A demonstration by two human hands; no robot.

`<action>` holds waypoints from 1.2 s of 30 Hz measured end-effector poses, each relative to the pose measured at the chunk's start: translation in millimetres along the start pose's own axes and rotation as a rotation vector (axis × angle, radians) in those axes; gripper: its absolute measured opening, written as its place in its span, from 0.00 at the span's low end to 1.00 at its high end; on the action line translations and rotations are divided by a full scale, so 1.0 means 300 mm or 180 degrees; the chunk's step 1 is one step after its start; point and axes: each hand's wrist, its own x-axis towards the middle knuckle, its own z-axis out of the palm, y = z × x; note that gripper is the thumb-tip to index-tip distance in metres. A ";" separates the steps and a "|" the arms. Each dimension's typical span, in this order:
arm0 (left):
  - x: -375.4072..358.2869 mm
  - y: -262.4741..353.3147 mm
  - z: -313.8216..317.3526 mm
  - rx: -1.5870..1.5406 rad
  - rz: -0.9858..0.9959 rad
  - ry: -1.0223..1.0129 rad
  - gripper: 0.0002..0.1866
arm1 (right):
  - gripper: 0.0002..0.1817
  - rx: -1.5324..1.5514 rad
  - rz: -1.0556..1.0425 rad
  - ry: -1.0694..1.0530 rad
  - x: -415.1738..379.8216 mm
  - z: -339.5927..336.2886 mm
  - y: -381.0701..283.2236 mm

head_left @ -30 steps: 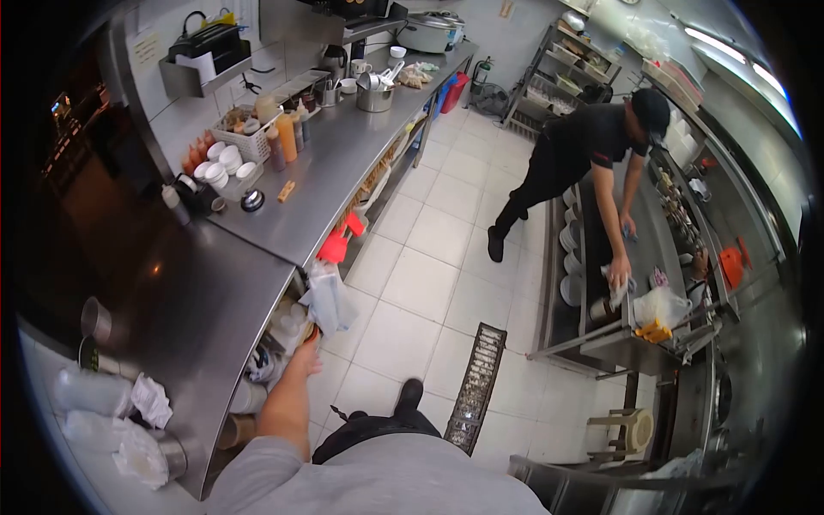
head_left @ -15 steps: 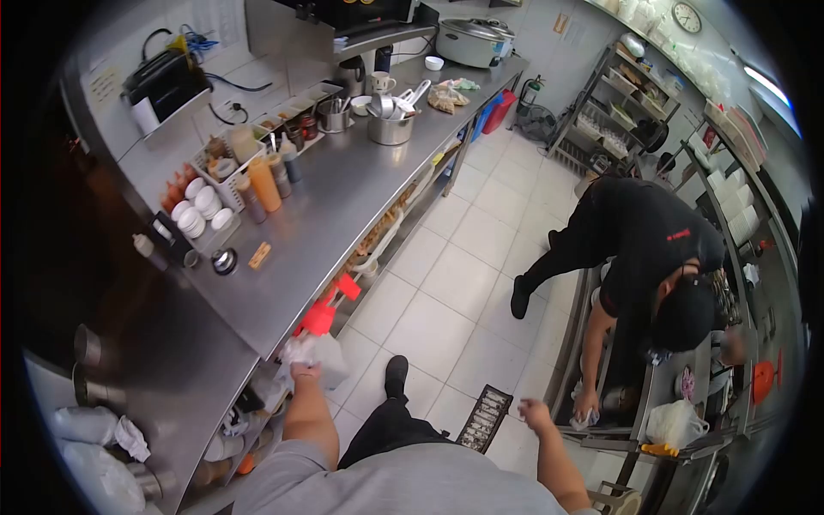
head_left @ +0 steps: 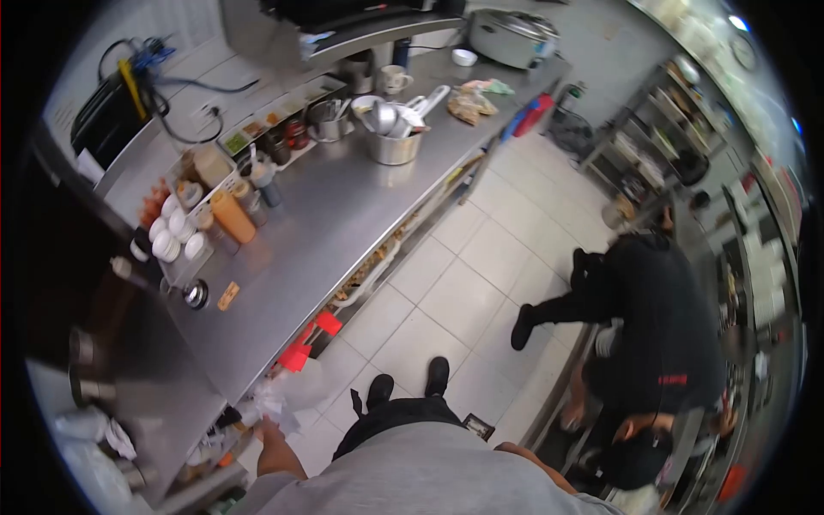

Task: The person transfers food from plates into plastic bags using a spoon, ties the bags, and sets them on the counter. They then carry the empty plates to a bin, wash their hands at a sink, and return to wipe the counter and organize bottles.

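Note:
My left hand (head_left: 269,426) is low beside the steel counter (head_left: 283,257), closed on a thin white plastic bag (head_left: 296,388). The bag hangs under the counter's front edge, just below some red pieces (head_left: 294,356) along that edge. Part of my left hand is smeared, and the fingertips are hidden against the bag. Of my right side only the forearm shows at the lower right edge of my grey shirt (head_left: 412,468); that hand is out of sight.
A person in black (head_left: 661,318) bends over the right-hand counter. Sauce bottles (head_left: 232,215), white cups (head_left: 176,227), a pot of ladles (head_left: 395,148) and a large cooker (head_left: 513,39) stand on the steel counter. A dark tray (head_left: 478,427) lies on the tiled floor.
My left hand and the bag have shifted left and down in view. My right hand has left the view. Both my shoes now show, and the other person bends lower.

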 end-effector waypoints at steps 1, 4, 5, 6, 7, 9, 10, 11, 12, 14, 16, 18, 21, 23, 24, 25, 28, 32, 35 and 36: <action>-0.027 -0.007 0.017 0.0024 -0.0001 0.0028 0.19 | 0.14 0.0219 0.0295 -0.0194 0.045 -0.041 0.048; -0.063 -0.046 0.156 0.0366 0.0990 0.0793 0.11 | 0.15 -0.0096 0.0429 -0.0724 0.070 -0.311 0.152; -0.118 -0.013 0.078 0.0205 0.0319 0.0053 0.12 | 0.15 -0.0410 0.0468 -0.0502 0.122 -0.451 0.165; -0.143 0.021 0.021 -0.1164 -0.0158 0.0035 0.13 | 0.16 -0.0722 0.0529 -0.0284 0.177 -0.591 0.180; -0.173 0.037 -0.014 -0.2513 -0.0640 -0.0025 0.14 | 0.16 -0.1021 0.0610 -0.0072 0.229 -0.734 0.191; -0.271 0.017 -0.079 -0.5155 -0.1699 -0.0183 0.16 | 0.15 -0.2950 -0.0494 0.1235 0.691 -0.879 0.506; -0.303 -0.021 -0.090 -0.6446 -0.2260 -0.0231 0.17 | 0.15 -0.2013 -0.0139 0.1413 0.607 -1.078 0.395; -0.283 -0.048 -0.087 -0.6930 -0.1686 -0.0404 0.19 | 0.13 -0.2773 -0.0285 0.1413 0.487 -1.255 0.296; -0.206 -0.062 -0.063 -0.7409 -0.1058 -0.0596 0.21 | 0.15 -0.1785 -0.0437 0.2100 0.453 -1.375 0.253; -0.149 -0.017 -0.102 -0.7658 -0.1015 -0.0550 0.26 | 0.18 -0.0059 -0.0120 0.2480 0.208 -1.567 -0.009; -0.122 0.033 -0.089 -0.6439 0.0022 -0.0178 0.29 | 0.19 0.0423 -0.0489 0.2405 0.220 -1.637 -0.039; -0.064 0.117 -0.119 -0.6483 -0.0003 0.0424 0.21 | 0.18 -0.0335 -0.0724 0.2386 0.182 -1.628 -0.099; -0.119 0.216 -0.223 -0.6487 -0.1076 0.0948 0.10 | 0.15 -0.2022 -0.1811 0.1545 0.196 -1.553 -0.080; -0.181 0.236 -0.246 -0.6499 -0.1754 0.1080 0.03 | 0.14 -0.3272 -0.2842 0.0891 0.273 -1.464 0.033; -0.174 0.212 -0.163 -0.6707 -0.1583 0.0997 0.15 | 0.14 -0.3422 -0.2822 0.0719 0.263 -1.421 0.050; -0.160 0.188 -0.079 -0.6911 -0.1414 0.0902 0.29 | 0.14 -0.3555 -0.2764 0.0612 0.247 -1.388 0.082; -0.302 0.256 -0.200 -0.6509 -0.2107 0.0559 0.36 | 0.13 -0.2043 -0.1333 -0.0127 0.215 -1.287 0.201; -0.354 0.322 -0.351 -0.6385 -0.2439 0.0358 0.45 | 0.14 -0.2370 -0.0828 -0.0108 0.177 -1.217 0.286; -0.193 0.325 -0.167 -0.5290 -0.2582 0.1128 0.23 | 0.15 -0.0914 -0.0214 0.0079 0.185 -1.187 0.293; -0.190 0.319 -0.140 -0.4909 -0.2631 0.1097 0.18 | 0.15 -0.0618 -0.0022 0.0252 0.146 -1.174 0.171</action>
